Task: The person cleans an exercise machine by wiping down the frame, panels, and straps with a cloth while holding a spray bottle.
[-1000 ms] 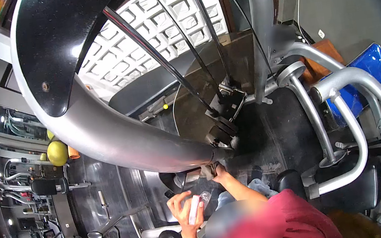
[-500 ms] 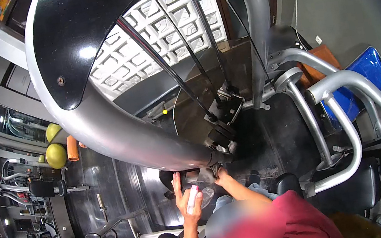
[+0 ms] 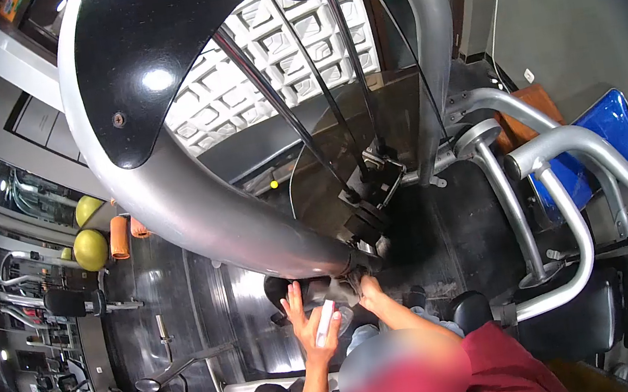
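The left hand (image 3: 312,333) has moved nearer the silver tube (image 3: 234,227); its fingers, half-spread, hold a white object (image 3: 325,323). The right hand's (image 3: 371,292) closure I cannot tell.

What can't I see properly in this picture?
Head view:
White object: any writing too small, partly covered by the left hand.
Grey thing beside the right hand: blurred.
Black machine cover: cut off by the top edge.
Red shirt: partly behind a blurred patch.

No txt, nos., brands or signs legible; any print on white handheld item (image 3: 326,324) too small to read.
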A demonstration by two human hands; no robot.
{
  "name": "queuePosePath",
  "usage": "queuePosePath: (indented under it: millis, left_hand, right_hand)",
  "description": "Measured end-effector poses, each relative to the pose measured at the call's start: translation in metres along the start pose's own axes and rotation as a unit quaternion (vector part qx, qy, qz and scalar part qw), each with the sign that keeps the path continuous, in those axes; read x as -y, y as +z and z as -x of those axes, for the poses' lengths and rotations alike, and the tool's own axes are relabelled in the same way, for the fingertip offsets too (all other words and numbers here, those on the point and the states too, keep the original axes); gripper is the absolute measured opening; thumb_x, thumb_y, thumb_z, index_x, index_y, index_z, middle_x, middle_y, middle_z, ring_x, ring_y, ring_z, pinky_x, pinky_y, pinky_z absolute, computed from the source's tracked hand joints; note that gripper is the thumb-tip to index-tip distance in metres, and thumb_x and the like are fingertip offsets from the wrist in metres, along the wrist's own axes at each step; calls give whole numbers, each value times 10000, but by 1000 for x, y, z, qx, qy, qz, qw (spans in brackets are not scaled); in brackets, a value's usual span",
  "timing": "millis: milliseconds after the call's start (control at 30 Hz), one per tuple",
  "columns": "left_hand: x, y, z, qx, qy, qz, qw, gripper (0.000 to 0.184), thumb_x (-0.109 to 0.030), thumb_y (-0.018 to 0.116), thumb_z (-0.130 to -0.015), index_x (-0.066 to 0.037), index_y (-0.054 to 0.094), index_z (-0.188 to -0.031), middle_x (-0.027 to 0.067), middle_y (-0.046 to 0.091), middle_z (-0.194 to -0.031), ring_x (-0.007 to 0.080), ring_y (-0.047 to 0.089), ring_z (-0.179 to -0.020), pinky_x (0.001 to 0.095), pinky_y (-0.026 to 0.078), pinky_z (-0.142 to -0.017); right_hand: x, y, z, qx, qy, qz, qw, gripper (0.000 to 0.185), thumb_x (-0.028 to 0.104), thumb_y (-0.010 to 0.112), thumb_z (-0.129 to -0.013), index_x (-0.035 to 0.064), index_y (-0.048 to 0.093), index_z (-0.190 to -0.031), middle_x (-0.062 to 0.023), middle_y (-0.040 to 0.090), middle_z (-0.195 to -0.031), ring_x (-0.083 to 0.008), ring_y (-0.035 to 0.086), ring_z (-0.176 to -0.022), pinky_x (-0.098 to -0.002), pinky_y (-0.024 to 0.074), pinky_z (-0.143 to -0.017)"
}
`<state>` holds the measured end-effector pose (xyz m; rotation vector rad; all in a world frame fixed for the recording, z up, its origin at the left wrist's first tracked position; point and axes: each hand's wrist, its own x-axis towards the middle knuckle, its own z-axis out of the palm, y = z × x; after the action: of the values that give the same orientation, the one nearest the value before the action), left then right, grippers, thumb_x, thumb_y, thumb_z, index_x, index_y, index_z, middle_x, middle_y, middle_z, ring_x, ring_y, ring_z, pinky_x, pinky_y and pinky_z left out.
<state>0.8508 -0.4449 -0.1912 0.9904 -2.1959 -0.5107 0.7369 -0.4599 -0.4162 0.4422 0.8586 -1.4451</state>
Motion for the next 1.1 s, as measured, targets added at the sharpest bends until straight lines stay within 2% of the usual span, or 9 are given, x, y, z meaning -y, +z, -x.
queuePosePath:
  millis: [100, 167, 200, 233, 300, 433, 567, 833, 1100]
  left_hand:
    - [1, 2, 1, -5, 3, -12, 1000, 280, -293, 686, -847, -15, 701, -874, 324, 320, -1526, 455, 275, -1447, 542, 93, -1195]
    - [2, 5, 0, -8, 6, -15, 1000, 278, -293, 688, -845, -16, 702, -869, 322, 321, -1526, 455, 277, -1446, 542, 94, -1195]
    - [2, 5, 0, -9, 5, -19, 1000, 273, -290, 692, -841, -19, 703, -869, 321, 321, -1527, 454, 280, -1445, 540, 96, -1195]
    - [2, 5, 2, -8, 1, -24, 1000, 268, -288, 696, -836, -23, 705, -870, 319, 321, -1527, 454, 282, -1444, 539, 98, -1195]
    - [2, 6, 2, -13, 8, -30, 999, 264, -291, 695, -837, -29, 706, -868, 318, 327, -1525, 451, 284, -1444, 535, 100, -1196]
    - [5, 11, 4, -31, 21, -58, 998, 258, -304, 686, -843, -48, 708, -859, 311, 354, -1512, 443, 298, -1439, 525, 111, -1198]
    - [11, 16, 6, -46, 25, -67, 996, 258, -312, 682, -844, -56, 709, -855, 300, 377, -1502, 434, 315, -1432, 521, 120, -1197]
    - [16, 24, 7, -73, 41, -126, 988, 270, -346, 689, -817, -77, 714, -831, 289, 420, -1472, 418, 348, -1413, 499, 106, -1200]
    - [24, 30, 10, -94, 65, -165, 980, 265, -347, 686, -814, -86, 724, -842, 290, 453, -1438, 416, 367, -1397, 491, 122, -1196]
  right_hand:
    - [3, -12, -25, -79, -15, 19, 997, 378, 213, 348, -1041, 22, 575, -1276, -106, 635, -1250, -219, 660, -1063, -421, 552, -898]
    - [-3, -35, -51, -59, -36, 114, 991, 394, 240, 319, -1066, 32, 591, -1261, -126, 688, -1129, -239, 707, -926, -358, 610, -701]
    - [-9, -32, -51, -83, -70, 152, 982, 464, 200, 413, -1019, 25, 411, -1449, -130, 547, -1389, -241, 536, -1248, -358, 432, -1021]
    - [-16, -32, -50, -84, -67, 151, 983, 464, 200, 413, -1019, 25, 411, -1449, -130, 547, -1389, -241, 536, -1248, -358, 432, -1021]
    - [-25, -18, -30, -187, -268, 221, 919, 382, 219, 436, -1037, 49, 426, -1379, -137, 562, -1311, -240, 563, -1178, -342, 463, -965]
    - [17, 25, 60, -103, -277, 311, 903, 665, 197, 543, -970, 17, 209, -1516, -253, 397, -1487, -347, 380, -1387, -396, 295, -1124]
    - [19, 14, 48, -180, -338, 445, 810, 541, 272, 581, -950, 48, 370, -1395, -240, 610, -1257, -409, 576, -1180, -449, 440, -972]
    - [41, 0, 29, -178, -292, 463, 818, 481, 314, 616, -919, 27, 542, -1298, -242, 638, -1219, -408, 596, -1164, -438, 456, -972]
    - [61, 15, 57, -45, -443, 438, 781, 406, 177, 607, -888, 16, 591, -1261, -218, 652, -1213, -371, 607, -1168, -403, 459, -992]
